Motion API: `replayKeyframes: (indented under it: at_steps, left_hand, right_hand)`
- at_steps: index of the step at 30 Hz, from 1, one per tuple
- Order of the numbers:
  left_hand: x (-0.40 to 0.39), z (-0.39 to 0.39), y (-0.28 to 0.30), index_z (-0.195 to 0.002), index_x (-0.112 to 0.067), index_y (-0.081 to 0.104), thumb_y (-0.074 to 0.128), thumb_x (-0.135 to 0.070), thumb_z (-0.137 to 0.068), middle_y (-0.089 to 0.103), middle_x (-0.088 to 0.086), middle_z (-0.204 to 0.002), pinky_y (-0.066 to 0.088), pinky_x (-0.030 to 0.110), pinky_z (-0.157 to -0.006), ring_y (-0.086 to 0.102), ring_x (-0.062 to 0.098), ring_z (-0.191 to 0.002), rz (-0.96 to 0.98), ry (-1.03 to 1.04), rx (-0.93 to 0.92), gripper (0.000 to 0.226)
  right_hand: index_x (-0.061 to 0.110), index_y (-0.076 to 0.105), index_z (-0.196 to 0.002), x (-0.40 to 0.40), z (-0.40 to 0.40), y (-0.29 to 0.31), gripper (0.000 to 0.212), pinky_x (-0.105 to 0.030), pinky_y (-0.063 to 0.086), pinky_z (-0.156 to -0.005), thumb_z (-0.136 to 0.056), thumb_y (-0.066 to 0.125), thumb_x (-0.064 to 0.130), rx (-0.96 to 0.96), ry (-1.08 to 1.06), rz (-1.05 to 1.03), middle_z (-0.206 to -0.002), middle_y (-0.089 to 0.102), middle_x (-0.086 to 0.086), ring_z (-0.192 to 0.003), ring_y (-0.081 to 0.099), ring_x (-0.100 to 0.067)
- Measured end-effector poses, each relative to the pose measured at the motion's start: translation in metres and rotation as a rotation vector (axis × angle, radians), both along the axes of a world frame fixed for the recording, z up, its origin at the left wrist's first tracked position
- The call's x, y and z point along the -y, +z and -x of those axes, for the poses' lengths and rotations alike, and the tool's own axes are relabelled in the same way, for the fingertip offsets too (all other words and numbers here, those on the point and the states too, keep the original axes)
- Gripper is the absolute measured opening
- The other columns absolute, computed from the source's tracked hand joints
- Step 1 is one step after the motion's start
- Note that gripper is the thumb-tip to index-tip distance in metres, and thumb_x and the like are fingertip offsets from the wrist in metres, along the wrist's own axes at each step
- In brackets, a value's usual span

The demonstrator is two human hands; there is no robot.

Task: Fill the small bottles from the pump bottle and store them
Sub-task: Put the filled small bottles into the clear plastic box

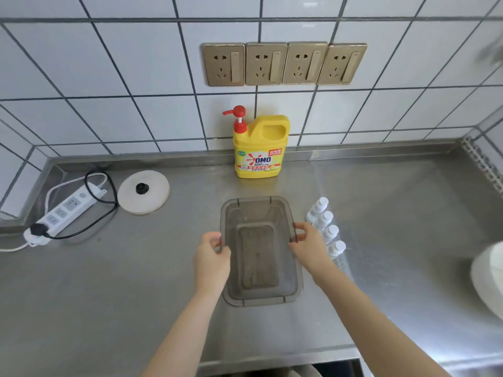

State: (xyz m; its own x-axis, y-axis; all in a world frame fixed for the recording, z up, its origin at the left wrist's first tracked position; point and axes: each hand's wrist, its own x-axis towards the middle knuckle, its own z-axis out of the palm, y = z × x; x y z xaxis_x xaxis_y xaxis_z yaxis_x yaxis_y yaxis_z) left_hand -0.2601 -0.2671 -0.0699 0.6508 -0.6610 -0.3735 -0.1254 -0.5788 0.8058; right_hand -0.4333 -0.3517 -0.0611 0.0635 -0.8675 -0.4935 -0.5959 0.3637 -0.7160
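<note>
Only the head cam here, looking down at a brushed stainless-steel desk point(136, 281) against a white tiled wall.

Dead centre is a smoky translucent rectangular plastic container point(260, 297), nothing in it, sitting flat on the desk. Both hands are on it: the left hand point(212, 261) grips the left rim, fingers curled over the edge, and the right hand point(309, 246) grips the right rim the same way, thumb inside the wall.

Just right of the container, partly behind the right hand, there's a row of four small clear plastic bottles with white caps point(325, 227) lined up near to far. They're upright as far as I can tell, all capped. Can't tell if there's anything in them.

Further back, up against the wall, stands the yellow pump bottle with a red pump head point(258, 148), OMO label facing the camera, nozzle pointing left. It's well apart from the container and the small bottles.

Off to the left: a round white kettle base with a black centre connector point(144, 191), and a white power strip with a black plug and cord point(64, 213). Four gold wall sockets point(284, 63) sit in a row above the pump bottle. A white rounded object point(487, 276) pokes in at the right edge, too cropped to identify.
</note>
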Motion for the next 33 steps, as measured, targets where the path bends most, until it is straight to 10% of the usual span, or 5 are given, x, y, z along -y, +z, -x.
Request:
replayKeyframes:
  at_steps: [10,16,22,25,33]
  left_hand:
    - [0.002,0.007,-0.003,-0.109,-0.015,0.057,0.056,0.003,-0.088,0.066,0.007,-0.105,0.044,0.025,-0.070,0.061,0.018,-0.080,-0.028,-0.017,0.024,0.028]
    - [0.020,0.011,0.010,-0.126,-0.015,0.053,0.062,-0.004,-0.087,0.057,0.002,-0.129,0.041,0.036,-0.102,0.053,0.022,-0.122,0.015,-0.179,0.301,0.041]
    - [0.073,0.050,0.023,-0.118,-0.014,0.060,0.064,-0.006,-0.088,0.061,-0.002,-0.119,0.042,0.030,-0.105,0.055,0.016,-0.117,0.261,-0.554,0.393,0.031]
    - [0.107,0.071,0.015,-0.122,-0.014,0.058,0.062,-0.007,-0.089,0.061,0.000,-0.122,0.034,0.018,-0.098,0.053,0.015,-0.119,0.273,-0.724,0.419,0.034]
    - [0.189,0.106,-0.015,-0.135,-0.012,0.050,0.058,-0.005,-0.091,0.056,0.009,-0.137,0.040,0.040,-0.105,0.045,0.027,-0.130,0.061,-1.085,0.449,0.045]
  right_hand:
    - [0.018,0.049,-0.136,0.001,0.017,-0.010,0.051,-0.023,0.044,-0.072,-0.088,0.055,0.004,-0.052,0.076,0.075,-0.089,0.058,0.004,-0.084,0.057,-0.013]
    - [0.018,0.048,-0.133,0.010,0.035,0.000,0.039,-0.026,0.041,-0.071,-0.094,0.046,0.014,-0.184,0.104,0.262,-0.098,0.061,0.000,-0.084,0.054,-0.016]
    - [0.017,0.056,-0.122,0.045,0.066,-0.001,0.031,-0.039,0.049,-0.085,-0.092,0.052,0.019,-0.230,-0.069,0.411,-0.109,0.064,-0.002,-0.104,0.057,-0.025]
    - [0.012,0.052,-0.129,0.062,0.074,-0.014,0.043,-0.036,0.043,-0.093,-0.090,0.057,0.026,-0.338,0.002,0.329,-0.120,0.059,-0.006,-0.113,0.052,-0.030]
    - [0.013,0.061,-0.108,0.082,0.068,-0.031,0.028,-0.037,0.051,-0.076,-0.089,0.051,0.031,-0.355,0.073,0.066,-0.102,0.065,-0.008,-0.101,0.058,-0.031]
